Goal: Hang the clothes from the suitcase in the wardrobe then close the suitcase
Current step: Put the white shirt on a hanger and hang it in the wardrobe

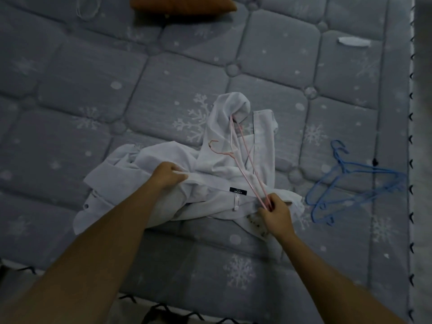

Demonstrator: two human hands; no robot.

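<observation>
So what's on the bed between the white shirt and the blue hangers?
Nothing. In the head view, only bare mattress with snowflake print lies between the white shirt and the blue hangers.

- Both bare forearms reach forward from the bottom edge, the left one coming in at a slant towards the middle.
- The left hand (169, 175) is palm down, its fingers (181, 177) curled closed on white cloth.
- The right hand (277, 215) is lower and nearer, pinching the thin pink hanger end between its fingers (271, 202).
</observation>
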